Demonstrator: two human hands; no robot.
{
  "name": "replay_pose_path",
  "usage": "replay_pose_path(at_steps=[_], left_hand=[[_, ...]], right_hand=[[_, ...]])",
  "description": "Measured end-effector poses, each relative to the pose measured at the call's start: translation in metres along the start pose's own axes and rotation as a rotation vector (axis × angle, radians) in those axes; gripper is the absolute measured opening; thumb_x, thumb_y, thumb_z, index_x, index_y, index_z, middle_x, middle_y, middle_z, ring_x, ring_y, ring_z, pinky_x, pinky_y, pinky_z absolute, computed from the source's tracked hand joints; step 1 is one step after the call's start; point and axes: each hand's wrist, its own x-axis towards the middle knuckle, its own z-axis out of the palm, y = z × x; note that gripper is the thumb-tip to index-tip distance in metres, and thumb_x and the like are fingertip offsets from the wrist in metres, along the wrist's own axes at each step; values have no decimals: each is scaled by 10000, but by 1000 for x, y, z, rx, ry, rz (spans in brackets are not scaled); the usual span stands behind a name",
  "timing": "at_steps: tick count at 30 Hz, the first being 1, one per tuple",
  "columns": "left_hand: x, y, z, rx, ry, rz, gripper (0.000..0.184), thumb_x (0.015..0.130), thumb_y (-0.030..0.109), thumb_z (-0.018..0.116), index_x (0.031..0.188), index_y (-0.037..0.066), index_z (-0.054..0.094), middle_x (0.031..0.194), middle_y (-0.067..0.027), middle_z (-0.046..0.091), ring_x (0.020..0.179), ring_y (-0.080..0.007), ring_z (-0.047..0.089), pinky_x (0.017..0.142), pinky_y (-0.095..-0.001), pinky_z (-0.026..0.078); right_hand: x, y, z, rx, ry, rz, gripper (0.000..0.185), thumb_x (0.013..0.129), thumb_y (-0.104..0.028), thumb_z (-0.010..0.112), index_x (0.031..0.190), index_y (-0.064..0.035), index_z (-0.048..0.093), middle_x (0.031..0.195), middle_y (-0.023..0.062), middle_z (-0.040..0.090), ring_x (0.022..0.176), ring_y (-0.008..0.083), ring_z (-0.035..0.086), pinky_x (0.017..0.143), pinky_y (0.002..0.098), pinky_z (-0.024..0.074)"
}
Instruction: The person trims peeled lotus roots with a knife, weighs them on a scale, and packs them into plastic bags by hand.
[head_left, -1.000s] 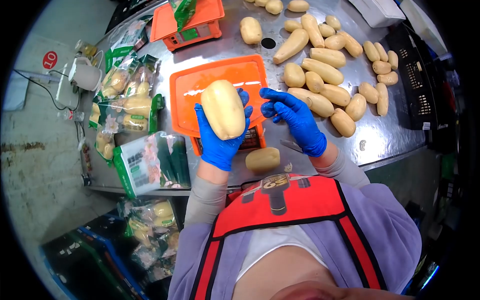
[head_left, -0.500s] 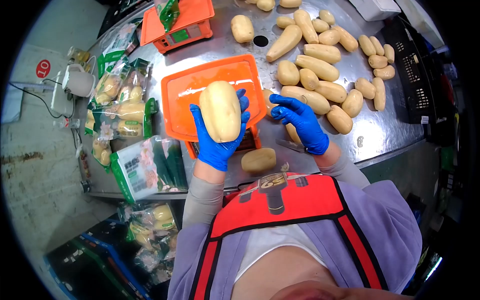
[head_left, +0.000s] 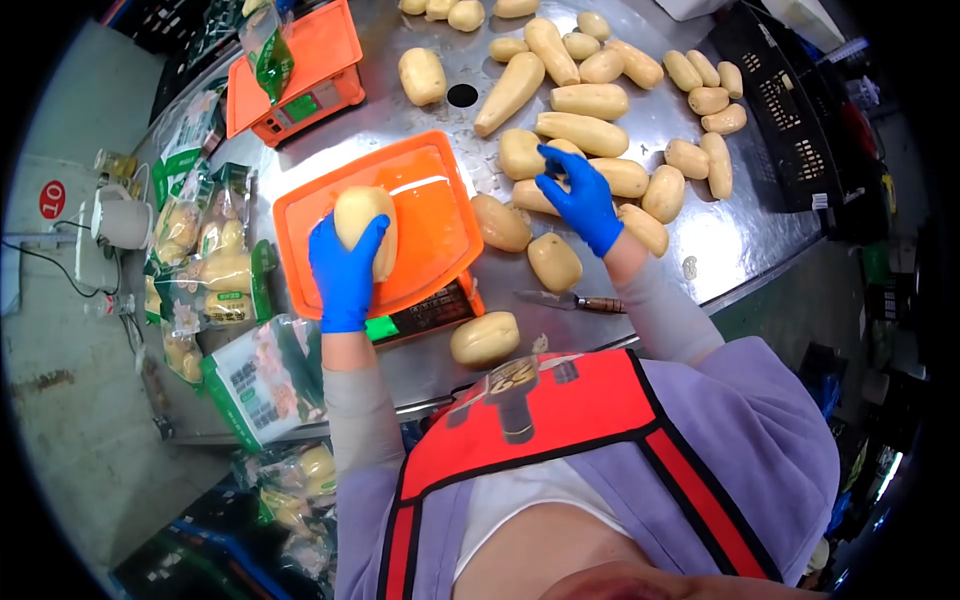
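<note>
My left hand (head_left: pixel 346 272), in a blue glove, is closed around a thick pale yellow vegetable piece (head_left: pixel 362 218) on or just over the orange scale tray (head_left: pixel 425 215). My right hand (head_left: pixel 578 192), also gloved in blue, is over the group of vegetable pieces, its fingers partly spread and touching or just above a piece beneath them. Between the tray and my right hand lie two pieces, one long (head_left: pixel 501 223) and one short (head_left: pixel 555 263). A knife with a wooden handle (head_left: pixel 600 304) rests near the table's front edge, beside another thick piece (head_left: pixel 485 339).
A second orange scale (head_left: pixel 300 75) with a green bag stands at the back left. Filled bags (head_left: pixel 230 270) and a flat printed bag (head_left: pixel 262 378) line the left side. Many pieces lie at the back right, near a black crate (head_left: pixel 778 110).
The view has shifted. My left hand has lowered the vegetable piece toward the tray and turned over it. My right hand has moved away over the group of pieces, uncovering the knife.
</note>
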Motion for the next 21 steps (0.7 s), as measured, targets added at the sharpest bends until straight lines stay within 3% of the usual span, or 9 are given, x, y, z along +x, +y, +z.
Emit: replay_pose_path(at_steps=[1, 3, 4, 5, 8, 12, 16, 18, 21], left_hand=[[5, -6, -4, 97, 11, -1, 631, 741, 285, 732, 1214, -43, 473, 1087, -157, 581, 967, -226, 575, 821, -337, 466], [9, -6, -5, 203, 26, -7, 621, 758, 277, 717, 1232, -41, 473, 1099, -167, 580, 973, -230, 574, 827, -342, 462], [6, -1, -3, 14, 97, 42, 610, 784, 272, 690, 1260, -33, 460, 1117, -172, 578, 977, -237, 573, 836, -344, 455], [3, 0, -6, -170, 174, 89, 600, 809, 268, 662, 1287, -25, 447, 1135, -177, 576, 981, -244, 572, 845, -347, 448], [8, -28, -18, 9, 221, 123, 591, 849, 261, 614, 1339, 15, 395, 1112, -162, 581, 977, -233, 569, 849, -329, 438], [-2, -26, -31, 68, 147, -25, 557, 873, 290, 583, 1336, 35, 407, 1167, -172, 563, 1015, -219, 552, 866, -312, 427], [-13, -34, -37, -54, 238, 69, 535, 897, 258, 556, 1344, 16, 389, 1160, -168, 553, 1052, -214, 536, 888, -304, 424], [-21, -34, -45, -271, 258, -35, 478, 917, 235, 534, 1351, 76, 411, 1175, -49, 540, 908, -106, 525, 812, -239, 427], [-49, -27, -62, -369, 295, -54, 475, 914, 221, 530, 1338, 48, 406, 1254, -118, 483, 1035, -182, 510, 882, -294, 417]], right_hand=[[11, 17, 5, -124, -5, -108, 503, 768, -230, 679, 1227, -98, 524, 1089, 151, 577, 968, 276, 577, 829, 347, 467], [28, 22, 14, -362, -43, -192, 556, 765, -277, 671, 1265, -123, 484, 1144, 155, 552, 1012, 298, 556, 844, 378, 460], [34, 21, 22, -601, -82, -281, 610, 762, -324, 663, 1303, -148, 445, 1200, 160, 527, 1056, 320, 535, 860, 409, 453], [41, 11, 25, -710, -181, -202, 691, 754, -396, 641, 1356, -192, 369, 1270, 166, 473, 1122, 334, 492, 890, 448, 435], [63, 2, 38, -984, -414, -37, 764, 712, -422, 665, 1369, -201, 342, 1165, 164, 539, 979, 297, 581, 775, 433, 481], [73, -1, 38, -1023, -521, -91, 782, 692, -377, 669, 1366, -150, 345, 1032, 126, 609, 888, 275, 617, 735, 396, 486], [70, -10, 31, -1061, -564, -98, 755, 716, -352, 628, 1368, -106, 339, 949, 130, 638, 829, 272, 635, 727, 405, 489], [72, 3, 30, -993, -495, -75, 740, 738, -387, 585, 1377, -119, 324, 942, 144, 640, 831, 290, 632, 720, 415, 493], [77, 16, 24, -911, -475, -5, 712, 760, -414, 545, 1383, -157, 314, 956, 168, 634, 834, 311, 627, 720, 424, 498]])
